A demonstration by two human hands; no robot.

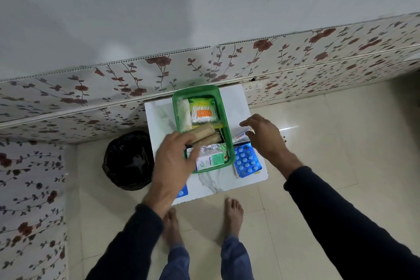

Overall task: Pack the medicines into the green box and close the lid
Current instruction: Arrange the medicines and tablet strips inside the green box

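The green box (223,118) stands open on a small white marble-topped table (213,183). Inside lie a white gauze roll (184,116), a pack of cotton buds (202,112), two brown bandage rolls (205,135), foil strips and a white-green medicine carton (210,161). My left hand (173,163) hovers over the box's near left corner, fingers spread, holding nothing. My right hand (264,138) is just right of the box with fingers apart, above a small white tube (241,136). A blue blister pack (246,161) lies to the right of the box. Another blue pack (181,192) peeks out under my left wrist. No lid is in view.
A black-lined waste bin (128,161) stands on the floor left of the table. A floral-patterned wall panel (295,57) runs behind the table. My bare feet (234,213) stand on the beige tiled floor by the table's near edge.
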